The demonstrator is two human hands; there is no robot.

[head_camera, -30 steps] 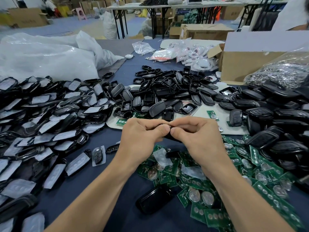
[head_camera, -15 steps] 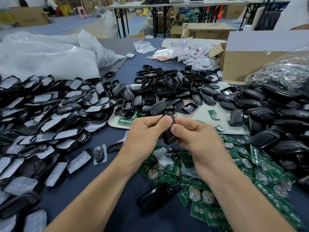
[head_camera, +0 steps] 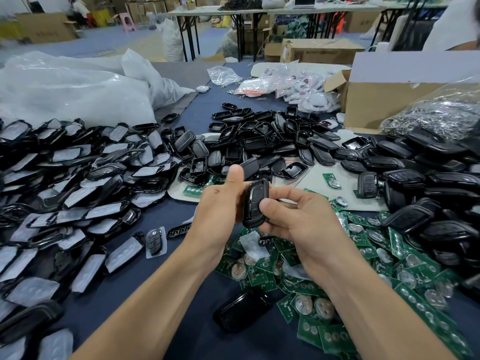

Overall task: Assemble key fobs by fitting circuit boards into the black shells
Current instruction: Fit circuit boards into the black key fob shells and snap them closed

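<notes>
Head view: both hands hold one black key fob [head_camera: 255,203] upright above the table, button face toward the wearer. The right hand [head_camera: 298,222] pinches it, thumb pressed on the lower face and fingers behind. The left hand [head_camera: 220,206] cups the fob's left edge, thumb sticking up free.

Below them, a dark blue cloth [head_camera: 179,258] covers the table. A heap of green circuit boards [head_camera: 337,331] with coin cells, too many to count, lies under the right wrist. One closed black shell [head_camera: 242,311] lies beside it. Open shells [head_camera: 259,141] are heaped beyond the hands, film-backed pieces [head_camera: 78,193] on the left, closed fobs [head_camera: 428,193] on the right. Farther off are white plastic sacks [head_camera: 78,92], a cardboard box [head_camera: 376,102], folding tables [head_camera: 233,13] and cartons on a blue floor.
</notes>
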